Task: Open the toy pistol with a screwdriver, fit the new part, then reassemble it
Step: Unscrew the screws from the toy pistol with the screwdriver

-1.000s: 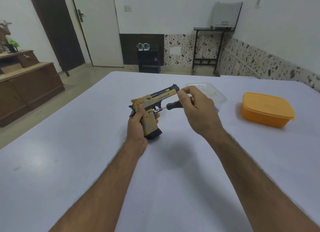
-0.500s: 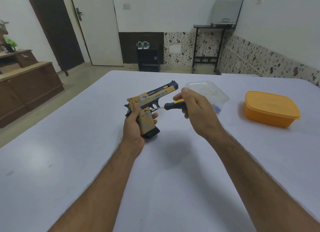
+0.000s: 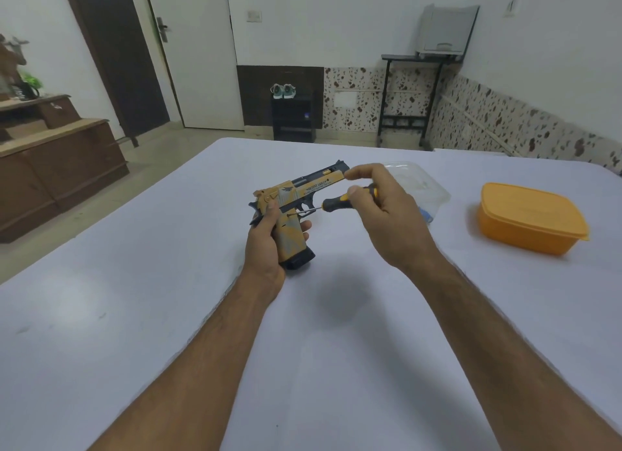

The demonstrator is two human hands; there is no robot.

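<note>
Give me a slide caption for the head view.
Left hand grips toy pistol; right hand holds screwdriver to its side.

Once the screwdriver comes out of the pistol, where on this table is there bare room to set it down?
The table is bare left of the left hand, and across the near side between the forearms. It is crowded on the far right, where the clear container and orange box sit behind the right hand holding the screwdriver at the toy pistol.
</note>
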